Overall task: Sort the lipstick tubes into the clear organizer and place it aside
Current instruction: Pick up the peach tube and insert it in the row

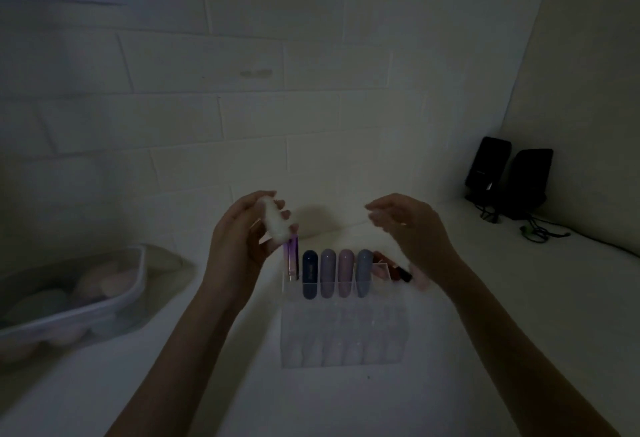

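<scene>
Left hand (239, 239) grasps a white tube (275, 220), raised. Right hand (412, 228) released, fingers loosely bent, holding nothing. Below and between the hands: clear organizer (343, 339) with a purple tube (291, 260) and four capsule tubes (337, 272) upright in its back row. Far left of left hand: plastic bin (104, 301) holding pale rounded items.

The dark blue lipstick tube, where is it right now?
In the head view, the dark blue lipstick tube stands upright in the clear organizer's back row, between the purple tube on its left and a lilac tube on its right.
</scene>
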Available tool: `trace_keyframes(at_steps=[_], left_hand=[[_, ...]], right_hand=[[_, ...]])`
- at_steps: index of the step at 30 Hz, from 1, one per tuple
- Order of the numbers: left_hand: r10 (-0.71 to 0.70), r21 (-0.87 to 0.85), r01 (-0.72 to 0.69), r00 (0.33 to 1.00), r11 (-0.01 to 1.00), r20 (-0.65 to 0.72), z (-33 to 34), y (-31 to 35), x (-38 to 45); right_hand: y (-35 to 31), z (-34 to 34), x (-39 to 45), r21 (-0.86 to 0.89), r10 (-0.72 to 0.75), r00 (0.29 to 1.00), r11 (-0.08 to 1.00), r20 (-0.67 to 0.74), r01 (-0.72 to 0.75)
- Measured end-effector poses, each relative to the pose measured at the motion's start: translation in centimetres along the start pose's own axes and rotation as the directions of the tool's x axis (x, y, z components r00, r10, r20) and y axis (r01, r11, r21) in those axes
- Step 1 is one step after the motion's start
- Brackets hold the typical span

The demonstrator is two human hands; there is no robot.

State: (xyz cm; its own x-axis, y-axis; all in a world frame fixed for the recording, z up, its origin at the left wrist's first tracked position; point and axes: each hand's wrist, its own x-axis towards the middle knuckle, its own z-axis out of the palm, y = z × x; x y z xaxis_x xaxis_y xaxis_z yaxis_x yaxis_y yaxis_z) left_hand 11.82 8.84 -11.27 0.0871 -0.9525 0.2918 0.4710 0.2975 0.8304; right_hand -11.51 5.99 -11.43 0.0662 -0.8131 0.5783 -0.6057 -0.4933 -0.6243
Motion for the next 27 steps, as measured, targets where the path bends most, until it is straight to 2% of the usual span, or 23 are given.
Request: trace_keyframes(at_steps=[2,3,6,9,12,15,20,23,25,27], left_hand=[[-0.009,0.000,0.009,0.998,1.000,-0.067,-0.6,0.0,0.4],[0.003,0.065,0.002,0.997,0.998,-0.074,-1.0,-0.2,0.6],[0.037,0.380,-0.015,0.998,0.925,-0.052,-2.5,-1.4,1.1],[-0.001,0.590,0.027,0.999,0.807,-0.043,-4.2,-2.7,1.5],[-0.082,0.711,0.086,0.996,0.698,-0.039,-4.9,-4.1,1.7],[-0.136,0.817,0.089,0.991,0.570,-0.013,-4.1,-5.9,1.5],[-0.160,0.910,-0.016,0.983,0.415,0.090,-3.4,-7.4,1.5],[-0.158,0.891,-0.053,0.978,0.451,0.138,-3.7,-7.7,1.6],[-0.160,0.838,-0.005,0.981,0.545,0.110,-3.9,-7.9,1.6],[-0.058,0.735,0.001,0.997,0.678,0.052,-3.7,-7.3,1.9]], right_hand=[[2.5,-0.7,0.0,-0.110,0.078,0.997,0.991,-0.015,-0.079],[3.7,-0.8,0.0,-0.176,0.122,0.992,0.977,0.019,-0.116],[6.1,-0.1,-0.6,-0.271,0.214,0.963,0.948,0.161,-0.166],[6.3,0.5,-1.2,-0.231,0.288,0.927,0.945,0.242,-0.234],[5.7,1.0,-1.4,-0.245,0.238,0.911,0.956,0.336,-0.159],[6.0,1.7,-1.4,-0.380,0.219,0.876,0.924,0.429,-0.045],[6.1,2.2,-1.9,-0.492,0.251,0.839,0.870,0.482,0.022],[6.5,1.9,-1.9,-0.457,0.212,0.864,0.889,0.456,0.023],[6.0,1.0,-1.5,-0.323,0.205,0.907,0.943,0.368,-0.082],[4.9,-0.3,-0.8,-0.189,0.192,0.953,0.971,0.234,-0.149]])
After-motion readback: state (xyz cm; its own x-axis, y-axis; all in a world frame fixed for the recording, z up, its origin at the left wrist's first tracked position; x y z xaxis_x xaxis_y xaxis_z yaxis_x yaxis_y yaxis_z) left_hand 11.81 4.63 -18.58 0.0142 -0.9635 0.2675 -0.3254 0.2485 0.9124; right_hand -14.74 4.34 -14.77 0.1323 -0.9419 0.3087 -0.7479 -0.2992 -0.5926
